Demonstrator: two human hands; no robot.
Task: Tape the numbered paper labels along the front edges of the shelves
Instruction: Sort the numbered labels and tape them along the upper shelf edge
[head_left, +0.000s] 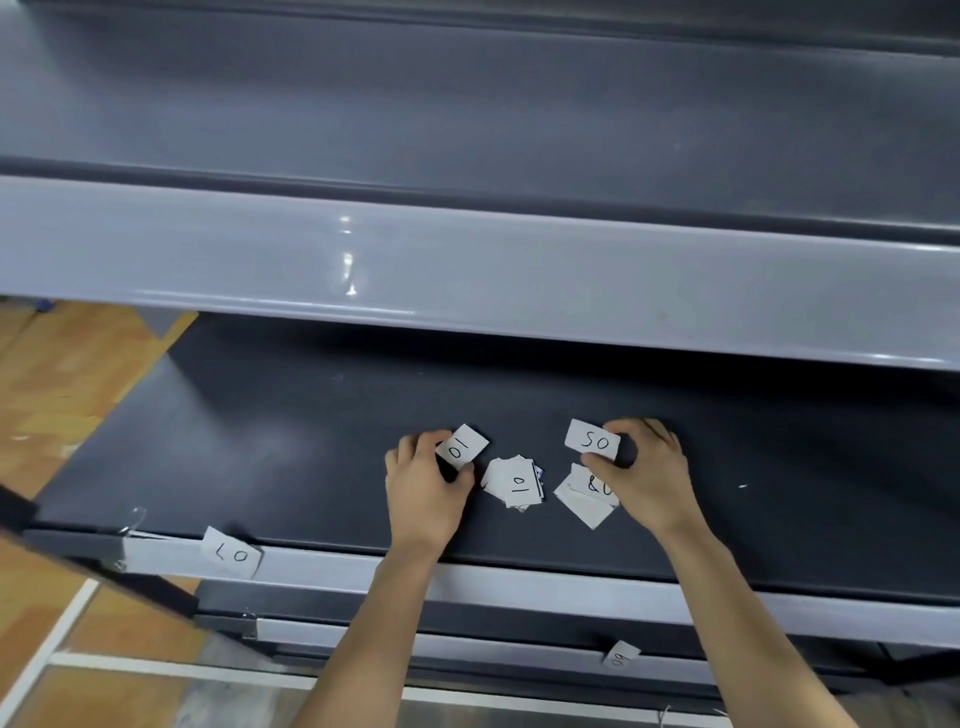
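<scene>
On the dark shelf my left hand pinches a small white paper label marked 01. My right hand pinches another label that reads 50 seen upside down. Between the hands lies a small stack of labels. A second loose pile of labels sits under my right hand. One label is stuck on this shelf's grey front edge at the left. Another label hangs on the front edge of the shelf below.
A glossy grey front edge of the upper shelf overhangs the work area. Wooden floor shows at the left. A strip of clear tape sticks up at the shelf's left front corner.
</scene>
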